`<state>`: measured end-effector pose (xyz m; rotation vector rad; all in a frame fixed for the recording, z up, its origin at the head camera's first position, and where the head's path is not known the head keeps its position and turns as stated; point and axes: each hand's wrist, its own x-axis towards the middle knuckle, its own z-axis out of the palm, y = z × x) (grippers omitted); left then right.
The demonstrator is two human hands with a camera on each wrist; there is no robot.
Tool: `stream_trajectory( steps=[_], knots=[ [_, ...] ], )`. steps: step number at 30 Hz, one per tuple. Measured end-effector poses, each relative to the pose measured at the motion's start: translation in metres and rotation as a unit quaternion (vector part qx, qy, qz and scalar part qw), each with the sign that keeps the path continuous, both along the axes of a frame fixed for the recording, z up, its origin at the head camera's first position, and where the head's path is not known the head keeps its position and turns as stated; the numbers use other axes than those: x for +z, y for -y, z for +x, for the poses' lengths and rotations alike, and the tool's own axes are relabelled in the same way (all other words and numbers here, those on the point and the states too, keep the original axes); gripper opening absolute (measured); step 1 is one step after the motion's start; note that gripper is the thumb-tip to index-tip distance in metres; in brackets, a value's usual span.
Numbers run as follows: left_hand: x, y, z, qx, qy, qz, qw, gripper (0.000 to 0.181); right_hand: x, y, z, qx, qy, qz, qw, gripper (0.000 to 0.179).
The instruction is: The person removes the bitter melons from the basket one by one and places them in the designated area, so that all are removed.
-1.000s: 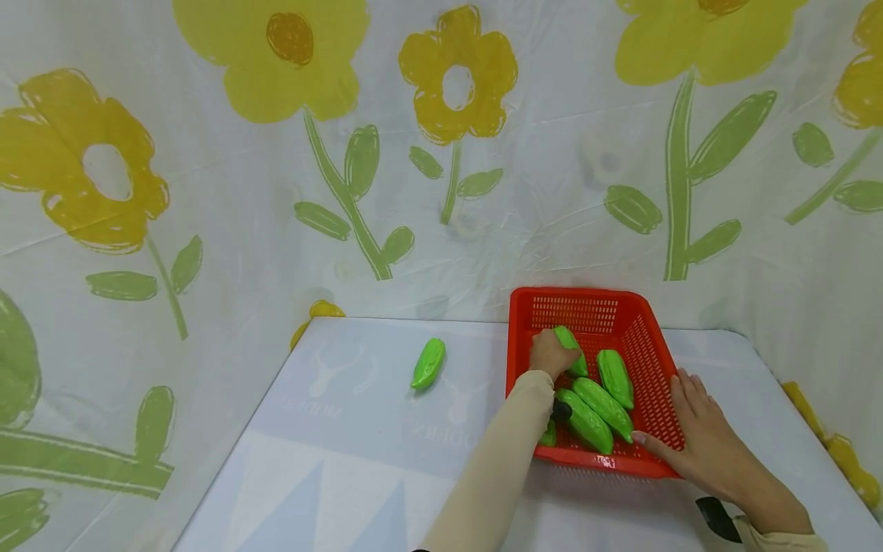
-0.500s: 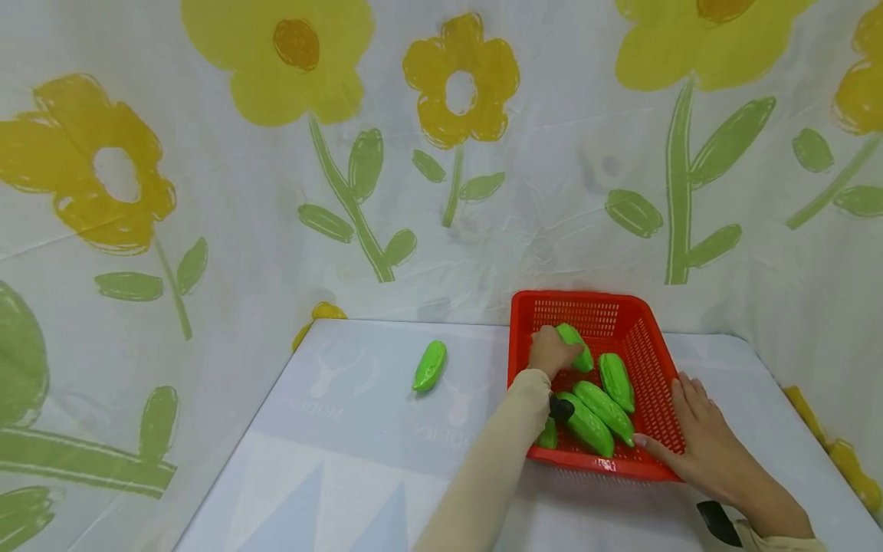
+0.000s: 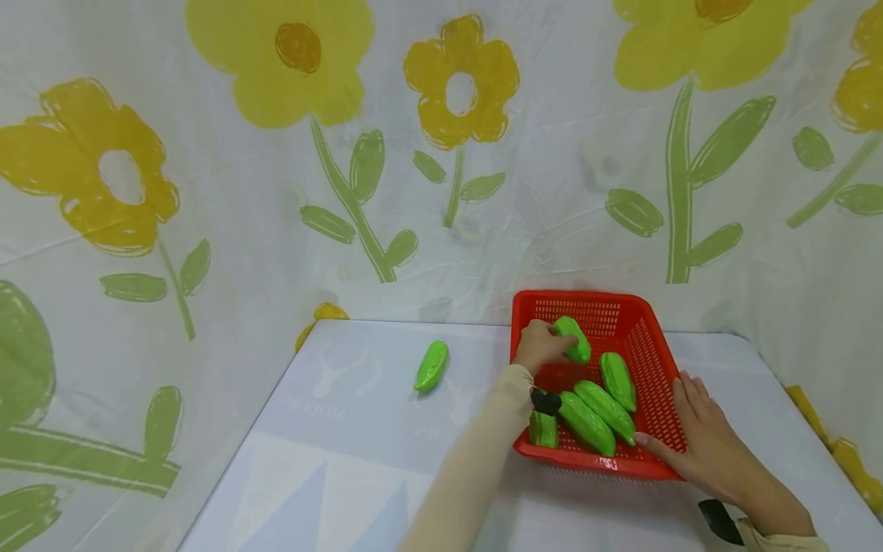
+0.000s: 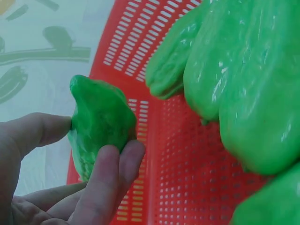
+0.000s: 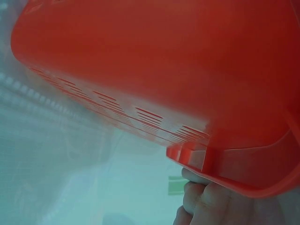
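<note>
My left hand (image 3: 540, 346) pinches a glossy green bitter melon (image 3: 574, 340) between thumb and fingers, raised over the back left of the red basket (image 3: 621, 464). In the left wrist view, the held bitter melon (image 4: 101, 119) points its narrow end upward, beside the slotted wall. Several more bitter melons (image 3: 604, 412) lie on the basket floor towards the front and right. My right hand (image 3: 720, 448) rests against the basket's front right corner, fingers straight along the right side, thumb at the front rim. The right wrist view shows the basket's smooth outer wall (image 5: 140, 61) and fingers (image 5: 211, 206) beside its rim.
One more bitter melon (image 3: 431, 366) lies on the white table (image 3: 331, 429), left of the basket. A cloth (image 3: 552, 153) with yellow flowers hangs behind the table and along both sides. The basket stands close to the table's back edge.
My left hand has lifted the bitter melon slightly and moved a little left and back, uncovering another one at the basket's front left. The right hand has stayed on the basket.
</note>
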<state>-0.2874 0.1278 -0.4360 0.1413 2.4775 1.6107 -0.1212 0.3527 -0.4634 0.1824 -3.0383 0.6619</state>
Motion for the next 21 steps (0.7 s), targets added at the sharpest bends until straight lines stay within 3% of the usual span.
stream_trajectory(
  steps=[3,10,21],
  knots=[
    [0.000,0.005,-0.001,-0.007,0.002,0.005,1.0000,0.021,0.000,-0.001,0.000,-0.001,0.002,-0.001,1.0000,0.118],
    [0.003,0.018,-0.004,-0.030,0.019,0.081,0.9961,0.025,-0.003,-0.003,-0.002,-0.001,0.010,-0.011,0.9999,0.122],
    [0.003,0.046,-0.014,-0.082,0.054,0.129,0.9868,0.044,-0.005,-0.003,-0.003,0.002,0.006,-0.015,0.9999,0.121]
  ],
)
